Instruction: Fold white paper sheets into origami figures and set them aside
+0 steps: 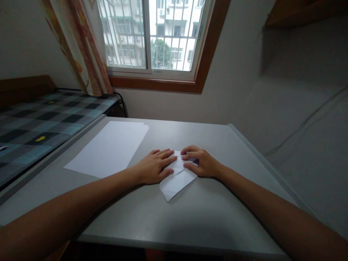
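A folded piece of white paper (pixel 178 183) lies on the table under both of my hands, with crease lines and a slanting folded edge across it. My left hand (pixel 156 166) lies flat over its left side, fingers stretched to the right and thumb apart. From the right, my right hand (pixel 199 161) rests on the paper's right part with bent fingers. Its thumb and fingertips touch the surface and stay apart from each other. The hands cover parts of the paper's left and right edges.
Several white sheets (pixel 108 148) lie stacked, slightly offset, at the left of the grey table (pixel 130 214). A bed with a checked cover (pixel 54 112) adjoins the table's left side. Behind stand a barred window (pixel 152 36) and a patterned curtain (pixel 84 50); a wall runs along the right.
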`<state>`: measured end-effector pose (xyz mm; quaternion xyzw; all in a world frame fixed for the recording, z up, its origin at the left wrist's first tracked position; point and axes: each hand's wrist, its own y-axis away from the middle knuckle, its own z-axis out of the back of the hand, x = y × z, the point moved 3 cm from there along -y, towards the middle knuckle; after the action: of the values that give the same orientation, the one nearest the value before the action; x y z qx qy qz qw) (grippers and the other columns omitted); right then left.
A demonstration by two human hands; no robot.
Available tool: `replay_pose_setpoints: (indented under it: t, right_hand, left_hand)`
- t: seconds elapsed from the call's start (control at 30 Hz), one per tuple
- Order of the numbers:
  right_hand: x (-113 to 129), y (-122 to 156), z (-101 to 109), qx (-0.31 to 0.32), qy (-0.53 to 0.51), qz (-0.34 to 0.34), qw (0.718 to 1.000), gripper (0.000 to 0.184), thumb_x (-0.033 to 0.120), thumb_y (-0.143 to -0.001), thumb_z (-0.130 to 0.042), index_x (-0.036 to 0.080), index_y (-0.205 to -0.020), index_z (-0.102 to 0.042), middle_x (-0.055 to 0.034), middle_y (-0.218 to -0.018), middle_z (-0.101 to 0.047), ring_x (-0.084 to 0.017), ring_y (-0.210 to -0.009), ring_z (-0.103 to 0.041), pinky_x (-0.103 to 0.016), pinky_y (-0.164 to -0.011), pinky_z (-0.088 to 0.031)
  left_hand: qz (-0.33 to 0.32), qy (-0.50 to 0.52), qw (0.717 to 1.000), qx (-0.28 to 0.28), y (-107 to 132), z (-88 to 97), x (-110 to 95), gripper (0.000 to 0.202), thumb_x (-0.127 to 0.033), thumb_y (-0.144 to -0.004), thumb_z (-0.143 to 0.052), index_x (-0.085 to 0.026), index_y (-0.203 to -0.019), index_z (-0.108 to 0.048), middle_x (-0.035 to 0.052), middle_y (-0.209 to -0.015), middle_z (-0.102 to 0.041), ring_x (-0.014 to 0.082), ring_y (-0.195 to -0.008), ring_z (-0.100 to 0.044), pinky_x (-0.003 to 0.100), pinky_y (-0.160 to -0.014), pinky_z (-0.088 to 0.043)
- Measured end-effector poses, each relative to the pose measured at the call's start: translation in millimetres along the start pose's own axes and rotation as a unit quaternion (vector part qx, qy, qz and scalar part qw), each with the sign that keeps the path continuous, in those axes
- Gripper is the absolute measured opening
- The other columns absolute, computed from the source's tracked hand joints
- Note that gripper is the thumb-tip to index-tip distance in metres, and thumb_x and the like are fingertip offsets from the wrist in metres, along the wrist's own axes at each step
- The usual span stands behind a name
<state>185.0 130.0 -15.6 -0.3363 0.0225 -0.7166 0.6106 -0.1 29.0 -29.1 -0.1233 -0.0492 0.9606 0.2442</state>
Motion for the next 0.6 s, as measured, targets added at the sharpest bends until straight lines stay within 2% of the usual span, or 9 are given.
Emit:
replay_pose_setpoints:
  t: [0.23,0.37,0.6]
  right_hand:
    - [-4.4,2.3,-1.5,0.01,0.002,0.014,1.0,0.017,0.022,-0.077,-0.064,0.02,-0.094,-0.066,-0.0115,-0.114,-0.064,-0.025,-0.107,-0.057,-0.045,-0.092,-0.044]
    - [-4.6,3.4,-1.6,0.016,0.004,0.02,1.0,0.022,0.022,-0.075,-0.065,0.019,-0.097,-0.064,-0.0128,-0.119,-0.063,-0.027,-0.114,-0.054,-0.047,-0.096,-0.042]
    - [-2.5,3.6,0.4,0.025,-0.002,0.007,1.0,0.028,0.016,-0.071,-0.063,0.02,-0.099,-0.062,-0.0116,-0.122,-0.061,-0.027,-0.115,-0.053,-0.047,-0.097,-0.04]
  left_hand:
    - [0.003,-0.032,0.999,0.035,0.8,-5.9,0.8,0.059,-0.047,-0.096,-0.024,-0.018,-0.147,-0.018,0.012,-0.153,-0.017,0.0223,-0.141,-0.016,0.041,-0.113,-0.015]
    - [0.018,-0.044,0.998,0.03,1.2,-5.8,1.8,0.061,-0.049,-0.095,-0.027,-0.018,-0.147,-0.021,0.0143,-0.153,-0.013,0.0261,-0.141,-0.015,0.042,-0.112,-0.017]
    - [0.009,-0.011,1.0,0.005,0.1,-4.6,5.5,0.059,-0.049,-0.093,-0.037,-0.022,-0.144,-0.03,0.0121,-0.153,-0.019,0.0285,-0.141,-0.016,0.046,-0.111,-0.02]
